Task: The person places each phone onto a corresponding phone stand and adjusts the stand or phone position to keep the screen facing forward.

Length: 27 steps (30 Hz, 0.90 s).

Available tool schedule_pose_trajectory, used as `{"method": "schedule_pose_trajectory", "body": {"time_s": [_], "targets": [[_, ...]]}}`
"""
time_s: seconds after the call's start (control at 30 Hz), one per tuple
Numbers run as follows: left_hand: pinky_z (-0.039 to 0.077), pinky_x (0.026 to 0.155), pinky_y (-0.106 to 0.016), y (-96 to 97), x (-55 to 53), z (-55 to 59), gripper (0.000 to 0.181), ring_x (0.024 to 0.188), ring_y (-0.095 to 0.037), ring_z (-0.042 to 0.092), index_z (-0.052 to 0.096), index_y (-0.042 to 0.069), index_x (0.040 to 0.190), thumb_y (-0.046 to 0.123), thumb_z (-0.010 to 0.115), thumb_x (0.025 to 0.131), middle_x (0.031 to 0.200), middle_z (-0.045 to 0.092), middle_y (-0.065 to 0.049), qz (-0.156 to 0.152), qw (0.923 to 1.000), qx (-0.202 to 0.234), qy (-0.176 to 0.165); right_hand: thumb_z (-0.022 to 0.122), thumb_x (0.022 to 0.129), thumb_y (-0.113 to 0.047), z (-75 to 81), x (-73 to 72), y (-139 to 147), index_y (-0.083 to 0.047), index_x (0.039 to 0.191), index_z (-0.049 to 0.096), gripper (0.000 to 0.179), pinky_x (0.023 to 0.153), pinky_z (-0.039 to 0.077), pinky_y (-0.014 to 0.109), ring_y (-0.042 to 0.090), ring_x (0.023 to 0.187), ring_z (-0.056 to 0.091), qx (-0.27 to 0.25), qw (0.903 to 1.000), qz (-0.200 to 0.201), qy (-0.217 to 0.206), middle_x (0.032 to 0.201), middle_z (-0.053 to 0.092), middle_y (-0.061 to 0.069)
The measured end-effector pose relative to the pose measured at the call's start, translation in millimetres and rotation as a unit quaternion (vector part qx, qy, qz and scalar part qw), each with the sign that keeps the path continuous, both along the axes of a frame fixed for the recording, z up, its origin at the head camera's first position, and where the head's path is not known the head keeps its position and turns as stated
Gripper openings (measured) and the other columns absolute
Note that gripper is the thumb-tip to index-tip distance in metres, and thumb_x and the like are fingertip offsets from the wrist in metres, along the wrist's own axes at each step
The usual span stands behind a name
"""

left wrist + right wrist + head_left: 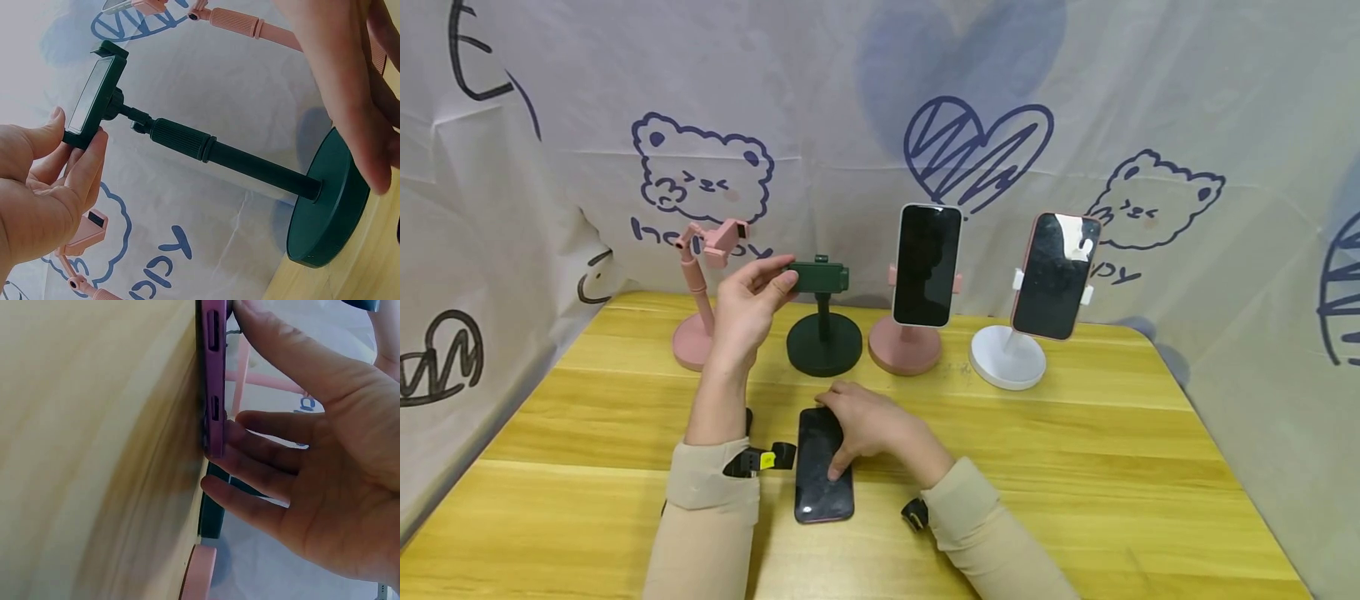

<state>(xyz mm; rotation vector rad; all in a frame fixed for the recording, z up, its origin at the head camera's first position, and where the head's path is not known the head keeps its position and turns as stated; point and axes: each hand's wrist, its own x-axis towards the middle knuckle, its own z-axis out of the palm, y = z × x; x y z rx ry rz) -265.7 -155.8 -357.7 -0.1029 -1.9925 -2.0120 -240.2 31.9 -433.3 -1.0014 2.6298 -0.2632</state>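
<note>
My left hand (pixel 747 312) pinches the left end of the clamp on a dark green phone stand (pixel 823 342). The left wrist view shows the thumb and fingers of the left hand (pixel 50 187) at that end of the green clamp (pixel 94 103), with no phone in it. A dark-screened phone (pixel 824 492) with a purple edge lies face up on the table in front of the stand. Over it my right hand (pixel 872 425) holds the phone, thumb on the screen and fingers at the far end, as the purple side (pixel 214 375) shows too.
Left of the green stand is a pink stand (pixel 692 337) with a bare clamp. To the right, another pink stand (pixel 906 350) carries a white-edged phone (pixel 927 267), and a white stand (pixel 1007 358) carries a pink-edged phone (pixel 1052 287). A printed cloth (pixel 835 208) hangs behind the wooden table (pixel 1075 500).
</note>
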Motion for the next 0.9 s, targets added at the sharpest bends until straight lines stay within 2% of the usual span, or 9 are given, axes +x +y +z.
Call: {"method": "schedule_pose_trajectory", "body": {"time_s": [0.17,0.33,0.5,0.63,0.9], "targets": [[0.057,0.097,-0.028,1.7,-0.2,0.3,0.037,0.105,-0.014,0.067,0.063,-0.005,0.137,0.011,0.064,0.103,0.125,0.065,-0.012,0.002,1.0000,0.000,-0.004,0.097,0.071,-0.044,2.1,-3.5,5,-0.009,0.151,0.054,0.097,0.106,0.050,0.035,0.020,0.119,0.056,-0.013,0.9997,-0.021,0.002,0.137,0.056,0.008],[0.057,0.096,-0.027,3.0,-0.1,0.9,0.038,0.105,-0.014,0.067,0.064,-0.004,0.137,0.011,0.065,0.103,0.124,0.065,-0.011,0.004,0.9999,0.006,-0.011,0.097,0.074,-0.037,8.2,-6.2,15,-0.008,0.147,0.058,0.087,0.099,0.052,0.032,0.018,0.106,0.056,-0.059,0.9974,-0.027,-0.033,0.127,0.054,0.007],[0.057,0.096,-0.026,4.2,0.1,0.2,0.038,0.104,-0.013,0.068,0.063,-0.004,0.138,0.012,0.065,0.103,0.118,0.065,-0.007,0.004,0.9999,0.011,-0.007,0.095,0.076,-0.024,16.5,-6.8,25,-0.007,0.140,0.058,0.076,0.099,0.052,0.033,0.019,0.104,0.056,-0.121,0.9889,-0.041,-0.075,0.125,0.053,0.007],[0.057,0.098,-0.029,5.8,-0.4,-0.1,0.038,0.105,-0.014,0.067,0.063,-0.003,0.138,0.013,0.063,0.104,0.116,0.064,-0.006,0.005,0.9999,0.012,-0.006,0.091,0.079,-0.017,20.6,-8.5,34,-0.005,0.137,0.055,0.070,0.097,0.054,0.033,0.019,0.103,0.061,-0.157,0.9826,-0.043,-0.089,0.124,0.061,0.007],[0.055,0.101,-0.032,8.2,-1.3,0.7,0.040,0.112,-0.017,0.066,0.061,-0.002,0.141,0.017,0.062,0.105,0.128,0.063,-0.014,0.015,0.9997,0.008,-0.017,0.078,0.087,-0.008,23.9,-12.4,52,-0.003,0.131,0.061,0.048,0.090,0.055,0.028,0.018,0.099,0.063,-0.229,0.9675,-0.029,-0.105,0.114,0.069,0.006]]}}
